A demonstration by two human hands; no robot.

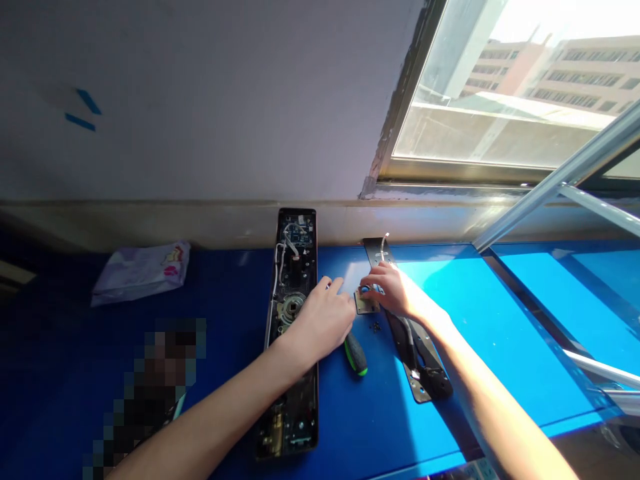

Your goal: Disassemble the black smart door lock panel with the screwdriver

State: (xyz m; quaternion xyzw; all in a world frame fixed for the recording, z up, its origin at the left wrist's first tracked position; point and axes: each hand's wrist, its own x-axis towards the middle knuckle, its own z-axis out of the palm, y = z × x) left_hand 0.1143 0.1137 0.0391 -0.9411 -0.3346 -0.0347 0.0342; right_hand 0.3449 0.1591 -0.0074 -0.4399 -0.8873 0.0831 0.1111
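Note:
A long black housing [311, 393] with a circuit board and white cables inside lies open on the blue table. My left hand [327, 313] is over its right edge, fingers curled; what they hold, if anything, is hidden. Just right of it, my right hand [390, 288] has its fingers pressed together on a small blue part at a square metal plate [367, 305]. Under and beside my right wrist lies a long black back plate [425, 373] with a cable. A screwdriver with a black and green handle [355, 355] rests between the housing and back plate, near several small screws [375, 327].
A white and purple packet [143, 272] lies at the left by the wall. A pixelated area [155, 380] covers something at the lower left. Metal ladder-like bars [555, 183] cross the right side, below a window [500, 113].

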